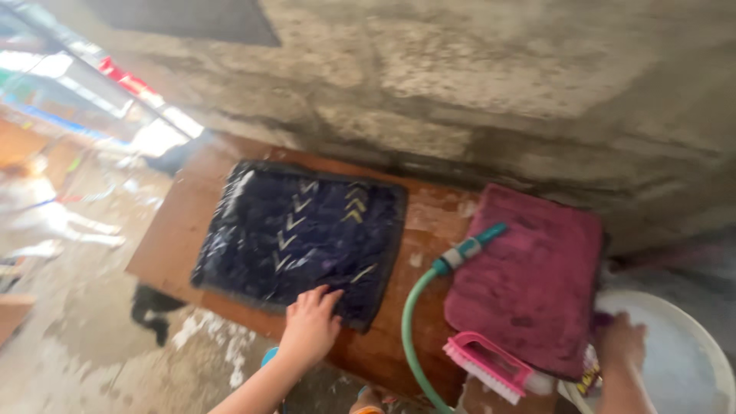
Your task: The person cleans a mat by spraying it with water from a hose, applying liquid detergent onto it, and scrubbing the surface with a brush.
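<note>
My left hand (310, 322) rests flat, fingers spread, on the near edge of a wet dark blue mat (299, 234) with pale arrow marks. The mat lies on a brown wooden board (180, 230). My right hand (622, 341) is at the lower right, over the rim of a white basin (690, 345), closed on something small that I cannot make out. A magenta mat (533, 276) lies to the right on the board. A green hose (414, 307) with a teal nozzle runs between the two mats. A pink scrub brush (487, 366) sits at the magenta mat's near edge.
A rough concrete wall (498, 84) rises right behind the board. The floor (100, 337) at left is wet with white soap foam. A dark object (152, 308) lies on the floor by the board's near left edge.
</note>
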